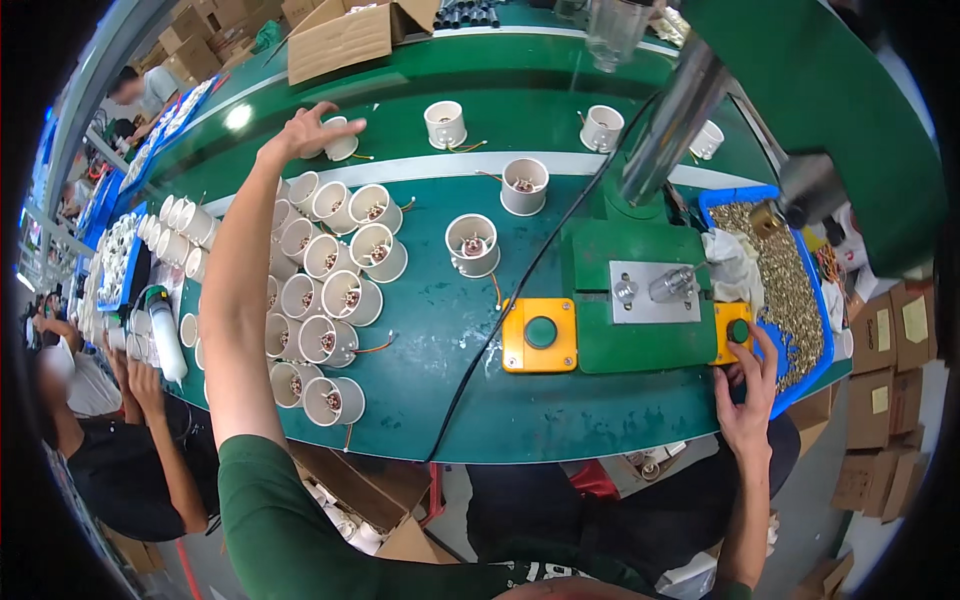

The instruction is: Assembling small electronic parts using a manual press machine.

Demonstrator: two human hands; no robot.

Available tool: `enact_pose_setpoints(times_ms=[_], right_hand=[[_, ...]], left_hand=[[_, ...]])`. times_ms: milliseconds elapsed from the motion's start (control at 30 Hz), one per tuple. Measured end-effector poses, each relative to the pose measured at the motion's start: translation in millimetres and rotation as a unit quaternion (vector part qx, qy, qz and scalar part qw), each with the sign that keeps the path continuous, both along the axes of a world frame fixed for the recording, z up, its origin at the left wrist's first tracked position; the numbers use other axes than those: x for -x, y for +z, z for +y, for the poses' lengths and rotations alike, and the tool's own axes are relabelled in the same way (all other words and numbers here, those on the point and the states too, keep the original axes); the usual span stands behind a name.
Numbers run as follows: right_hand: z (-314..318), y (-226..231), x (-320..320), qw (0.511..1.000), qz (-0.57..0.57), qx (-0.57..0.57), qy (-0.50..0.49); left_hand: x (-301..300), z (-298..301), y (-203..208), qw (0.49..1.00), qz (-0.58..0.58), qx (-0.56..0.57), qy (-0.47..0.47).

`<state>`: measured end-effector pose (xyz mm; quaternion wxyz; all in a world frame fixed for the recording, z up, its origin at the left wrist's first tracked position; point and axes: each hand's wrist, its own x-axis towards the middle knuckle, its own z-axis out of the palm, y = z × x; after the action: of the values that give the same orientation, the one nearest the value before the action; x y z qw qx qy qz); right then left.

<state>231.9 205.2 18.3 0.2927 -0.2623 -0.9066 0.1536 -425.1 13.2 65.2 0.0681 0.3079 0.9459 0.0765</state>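
At the far left of the bench, my left hand (318, 132) reaches over a white round cup (341, 146) on the green conveyor belt. Its thumb and fingers are spread at the cup's rim; whether they touch it I cannot tell. My right hand (746, 405) rests at the yellow button box (733, 350) right of the green press, fingers apart and holding nothing. Its fingertips are by the green button (738, 330). A metal plate with a small metal fixture (672, 286) sits on the press base (640, 345). Two white cups with wires, one (472, 246) nearer and another (525, 187) beyond, stand left of the press.
Many white cups (325, 340) crowd the left side under my forearm. Another yellow button box (540, 335) flanks the press, and a black cable (470, 385) crosses the bench. A blue tray (826, 335) of small brass-coloured parts lies right. A co-worker (120, 450) sits left.
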Motion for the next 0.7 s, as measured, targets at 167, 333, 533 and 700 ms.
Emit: enact_pose_setpoints(times_ms=[167, 333, 533, 700], right_hand=[[-2.9, 1.4, -0.6, 0.999, -0.001, 0.034, 0.004], [-3.0, 1.7, -3.3, 0.999, -0.004, 0.043, 0.014], [0.9, 3.1, -5.2, 0.999, 0.002, 0.042, 0.022], [4.0, -0.3, -4.1, 0.998, 0.015, 0.040, 0.040]], left_hand=[[1.4, -1.2, -17.9, 0.991, 0.120, 0.058, -0.021], [-36.1, 10.5, -2.8, 0.990, 0.110, -0.084, -0.018], [-154.3, 49.3, 32.6, 0.980, 0.085, -0.082, -0.159], [-204.9, 64.2, 9.1, 0.986, 0.024, 0.025, -0.161]])
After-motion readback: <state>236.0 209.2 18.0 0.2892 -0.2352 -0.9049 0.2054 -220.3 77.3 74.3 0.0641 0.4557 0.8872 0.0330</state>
